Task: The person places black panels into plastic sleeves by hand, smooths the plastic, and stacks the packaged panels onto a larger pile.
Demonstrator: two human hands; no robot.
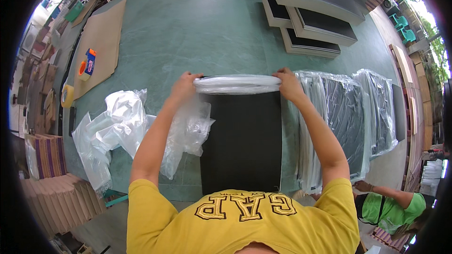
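A flat black panel (241, 146) lies on the green table in front of me, its near edge close to my body. Across its far end runs a clear plastic bag (238, 84), gathered into a thick bunched roll. My left hand (183, 87) grips the left end of this roll, slightly smeared by motion. At the other end, my right hand (290, 85) is closed on the bag at the panel's far right corner. Crumpled clear plastic bags (125, 122) lie left of the panel, partly behind my left forearm.
Plastic-wrapped dark panels (341, 117) are stacked to the right. Thick boards (320, 23) sit at the far right of the green table (188, 37). Brown cardboard (101, 42) at the far left bears a tape dispenser (88, 63); a tape roll (67, 95) is nearby. A person in green (388, 209) is at lower right.
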